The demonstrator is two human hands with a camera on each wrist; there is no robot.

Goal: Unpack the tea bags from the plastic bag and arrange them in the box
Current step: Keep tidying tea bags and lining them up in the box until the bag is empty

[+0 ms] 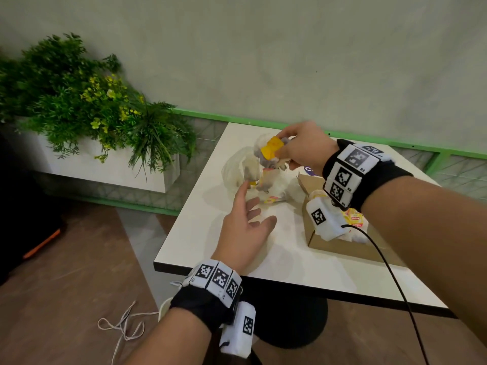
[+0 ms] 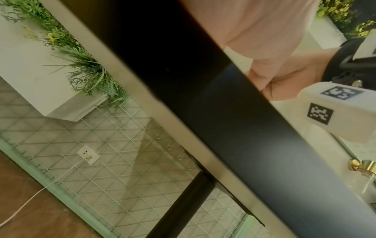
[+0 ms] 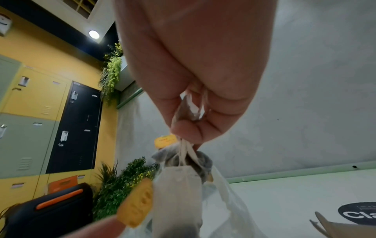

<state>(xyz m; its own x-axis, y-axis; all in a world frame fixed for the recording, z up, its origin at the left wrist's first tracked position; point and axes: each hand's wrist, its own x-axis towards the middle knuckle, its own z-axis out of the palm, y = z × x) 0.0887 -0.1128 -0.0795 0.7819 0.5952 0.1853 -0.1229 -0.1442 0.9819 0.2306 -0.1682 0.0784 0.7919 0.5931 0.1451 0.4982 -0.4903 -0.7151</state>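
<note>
My right hand [image 1: 286, 151] is raised over the white table [image 1: 290, 262] and pinches a bunch of tea bags [image 1: 268, 156] with yellow tags by their tops. The wrist view shows my right hand [image 3: 189, 127] gripping their strings and paper, with one tea bag [image 3: 177, 198] and a yellow tag [image 3: 136, 207] dangling. The crumpled clear plastic bag [image 1: 233, 171] lies under them. My left hand [image 1: 250, 209] is open, its index fingertip touching a hanging tea bag [image 1: 250, 171]. The cardboard box [image 1: 342, 246] stands to the right with tea bags [image 1: 354, 219] inside, partly hidden by my right wrist.
A white planter with green plants [image 1: 87, 101] stands left of the table against the wall. A loose white cord [image 1: 123, 325] lies on the wooden floor. The table's black edge [image 2: 254, 128] crosses the left wrist view, hiding my left fingers.
</note>
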